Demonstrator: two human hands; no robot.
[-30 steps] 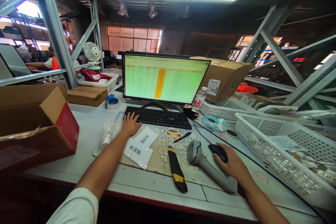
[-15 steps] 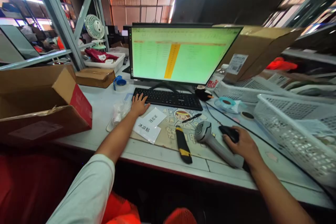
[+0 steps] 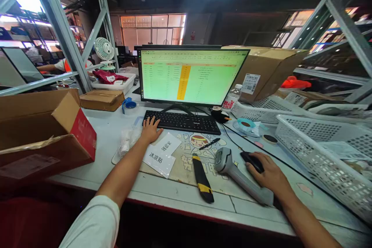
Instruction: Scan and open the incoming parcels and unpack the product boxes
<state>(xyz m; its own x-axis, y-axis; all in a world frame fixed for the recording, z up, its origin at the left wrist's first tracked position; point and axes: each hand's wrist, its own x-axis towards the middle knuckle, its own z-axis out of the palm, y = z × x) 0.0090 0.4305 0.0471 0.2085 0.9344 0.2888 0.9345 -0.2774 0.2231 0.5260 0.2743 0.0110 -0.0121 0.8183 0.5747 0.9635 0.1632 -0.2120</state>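
My left hand [image 3: 150, 130] lies with fingers spread on the left end of a black keyboard [image 3: 186, 122]. My right hand [image 3: 266, 168] is wrapped over a black computer mouse [image 3: 252, 161]. Behind the keyboard stands a monitor [image 3: 162, 81] showing a green spreadsheet with one orange column. White printed labels [image 3: 158, 161] lie beside my left forearm, partly overlapping. Between my hands, a black and yellow utility knife [image 3: 202, 180], a black pen [image 3: 209, 143] and a grey barcode scanner [image 3: 241, 178] rest on a cartoon-printed desk mat [image 3: 186, 166].
An opened cardboard box [image 3: 37, 155] stands at the left. White plastic baskets [image 3: 316, 151] line the right side, with a large carton [image 3: 270, 69] behind. A mouse cable crosses the desk. Tape rolls [image 3: 245, 124], a bottle [image 3: 231, 99] and a small fan [image 3: 104, 49] also stand around.
The camera view has tilted up, so the desk and monitor sit lower in the picture. Both hands stay where they were, on the keyboard and on the mouse.
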